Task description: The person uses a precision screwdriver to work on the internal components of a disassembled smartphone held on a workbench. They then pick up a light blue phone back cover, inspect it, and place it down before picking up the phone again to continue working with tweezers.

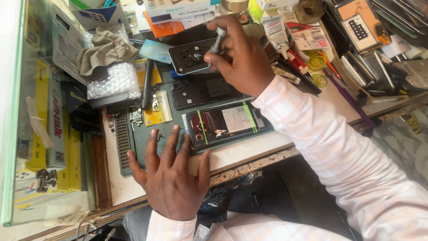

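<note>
**Screwdriver tip down on a phone part**

The grey screwdriver [217,42] stands almost upright with its tip on a black phone back panel [192,56], which lies at the far side of the green mat [151,134]. The right hand [243,58] has its fingers [213,59] clamped round the shaft of the screwdriver, low on the barrel, with the top of the tool poking out above the knuckles.

Just nearer lies a second black frame [207,89], and nearer again an opened phone [225,122] with its insides showing, bound by two green rubber bands. The left hand [171,176] lies flat on the mat and the worktop [249,151] edge, fingers spread apart, holding nothing, just beside the opened phone but not steadying the panel being worked on.

A judgement on risk: since the panel is not held down, a push or twist of the tool could make it slide or turn, and the tip could skid off and scratch it. Any small screw freed there could roll into the clutter, for a grey cloth [104,49], bubble wrap [113,80], tweezers-like tools and boxes crowd close around the mat
</note>
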